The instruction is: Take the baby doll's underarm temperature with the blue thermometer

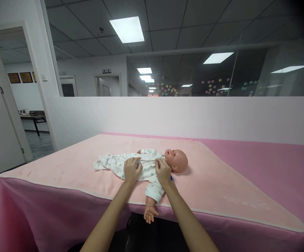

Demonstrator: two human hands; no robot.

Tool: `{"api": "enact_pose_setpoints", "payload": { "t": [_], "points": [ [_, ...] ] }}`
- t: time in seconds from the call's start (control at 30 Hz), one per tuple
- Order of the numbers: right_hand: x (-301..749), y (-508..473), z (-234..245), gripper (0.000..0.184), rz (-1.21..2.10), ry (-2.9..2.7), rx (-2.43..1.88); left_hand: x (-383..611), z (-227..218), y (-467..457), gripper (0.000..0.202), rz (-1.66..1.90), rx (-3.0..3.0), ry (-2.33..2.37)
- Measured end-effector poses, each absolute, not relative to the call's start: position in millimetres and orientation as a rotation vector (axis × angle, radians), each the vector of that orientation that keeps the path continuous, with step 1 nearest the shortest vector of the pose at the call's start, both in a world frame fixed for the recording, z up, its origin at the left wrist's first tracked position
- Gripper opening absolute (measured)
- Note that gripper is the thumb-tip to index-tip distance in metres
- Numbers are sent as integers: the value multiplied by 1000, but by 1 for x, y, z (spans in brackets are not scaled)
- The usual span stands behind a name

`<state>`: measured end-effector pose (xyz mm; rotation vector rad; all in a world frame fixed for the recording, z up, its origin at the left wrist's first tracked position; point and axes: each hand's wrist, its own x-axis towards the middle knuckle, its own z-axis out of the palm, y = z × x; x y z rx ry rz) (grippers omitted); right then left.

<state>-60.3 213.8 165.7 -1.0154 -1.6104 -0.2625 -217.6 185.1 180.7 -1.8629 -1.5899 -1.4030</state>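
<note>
A baby doll (176,160) lies on its back on a light pink blanket (214,182), head to the right, wearing a white printed romper (115,163). My left hand (132,170) rests on the doll's belly with fingers curled, pinching the romper's front. My right hand (163,171) is closed on the fabric at the doll's chest, near the collar. One bare doll arm (150,208) hangs over the table's near edge between my forearms.
The table is draped in a darker pink cloth (285,164). A white partition wall (193,115) with glass above stands behind it. An open doorway (28,105) on the left shows another room with a desk. A dark object (146,234) sits below the table edge.
</note>
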Motion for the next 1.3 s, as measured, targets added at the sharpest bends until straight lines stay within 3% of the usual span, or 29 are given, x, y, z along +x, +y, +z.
{"api": "enact_pose_setpoints", "payload": {
  "t": [1.3],
  "points": [
    [-60,214,167,26,-268,-1604,-1005,-218,182,184,28,-1503,-1757,-1644]
  ]
}}
